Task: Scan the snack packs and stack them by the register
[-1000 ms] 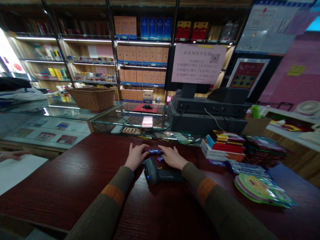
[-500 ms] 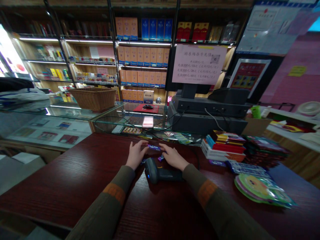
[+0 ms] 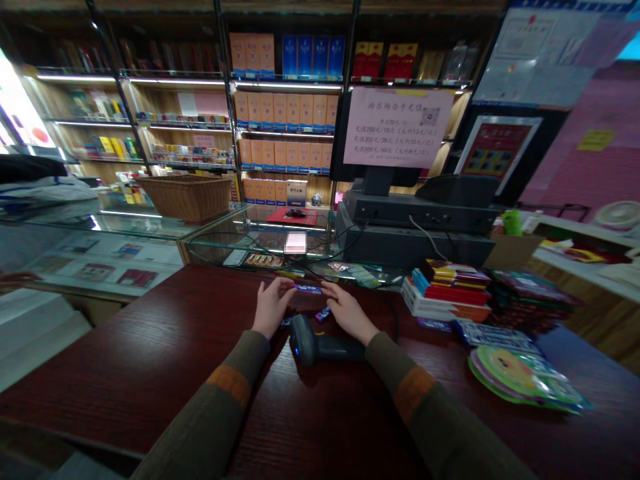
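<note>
Hands at bar: L. hand [image 3: 273, 307] and R. hand [image 3: 346, 312] bracket a purple-wrapped bar [image 3: 309, 289] lying crosswise btwn them, toward the counter's far side.
Grip: fingertips at both ends of bar, fingers loosely curved; can't tell from here whether either hand pinches the wrapper or just touches it.
Handling tip: light, even contact from both ends prob. best, as one-sided push would likely swing bar askew; wrapper may slide easily on smooth wood.
Watch for: small purple pack [image 3: 323, 314], angled just below bar near R. fingers, looks easy to knock; wrists best kept clear of scanner [image 3: 310, 343], blue light lit, lying btwn forearms.
Counter: dark red-brown wood top [image 3: 150, 353], glossy, grain showing; at R., stacked boxes [image 3: 445, 293], blue packs [image 3: 497, 338] & round green pkg [image 3: 510, 373].
Shop backdrop: glass case w/ mouse [image 3: 295, 213] on red mat; wicker basket [image 3: 185, 195] at L.; monitor back w/ taped pink sign [image 3: 397, 127]; lit shelves of orange, blue & red cartons behind.
</note>
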Motion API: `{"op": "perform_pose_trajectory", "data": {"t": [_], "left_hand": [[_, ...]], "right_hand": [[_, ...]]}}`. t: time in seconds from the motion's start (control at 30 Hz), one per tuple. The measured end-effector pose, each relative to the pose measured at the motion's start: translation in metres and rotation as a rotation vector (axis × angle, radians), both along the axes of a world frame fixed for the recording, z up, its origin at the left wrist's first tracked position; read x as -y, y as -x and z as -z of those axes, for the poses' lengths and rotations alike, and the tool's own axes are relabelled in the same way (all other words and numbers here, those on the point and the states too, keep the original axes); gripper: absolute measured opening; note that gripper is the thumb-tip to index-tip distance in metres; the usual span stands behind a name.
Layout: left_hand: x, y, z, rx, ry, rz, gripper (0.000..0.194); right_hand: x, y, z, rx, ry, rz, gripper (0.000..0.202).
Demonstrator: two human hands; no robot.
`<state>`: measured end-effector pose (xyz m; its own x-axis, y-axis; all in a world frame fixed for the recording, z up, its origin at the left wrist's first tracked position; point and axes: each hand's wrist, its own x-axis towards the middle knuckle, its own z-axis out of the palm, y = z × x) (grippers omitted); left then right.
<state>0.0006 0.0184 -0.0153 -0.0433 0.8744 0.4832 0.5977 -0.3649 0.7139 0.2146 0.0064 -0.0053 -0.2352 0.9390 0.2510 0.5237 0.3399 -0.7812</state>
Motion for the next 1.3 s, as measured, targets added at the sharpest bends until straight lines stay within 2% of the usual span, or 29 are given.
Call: {"op": "perform_pose_trajectory", "data": {"t": [0.23,0.5,0.87,1.1,1.3], "left_hand": [[0.003,-0.001,-0.004,0.001,-0.01,-0.016,0.015],[0.002,0.001,-0.002,-0.032,-0.015,-0.026,0.015],[0.007,-0.002,-0.005,-0.015,-0.003,-0.047,0.014],[0.003,0.001,0.003,-0.077,-0.081,-0.079,0.011],[0.009,0.002,-0.001,-0.197,-0.108,-0.092,0.011]], "right_hand": [[-0.002,0.002,0.004,-0.068,-0.041,0.002,0.054],[0.001,0.005,-0.002,0.054,-0.06,0.057,0.054],[-0.001,0.018,-0.003,0.046,-0.059,0.024,0.06],[-0.005,0.019,0.0,-0.058,-0.003,0.023,0.06],[-0.006,0.019,0.004,-0.101,0.015,0.036,0.06]]}}
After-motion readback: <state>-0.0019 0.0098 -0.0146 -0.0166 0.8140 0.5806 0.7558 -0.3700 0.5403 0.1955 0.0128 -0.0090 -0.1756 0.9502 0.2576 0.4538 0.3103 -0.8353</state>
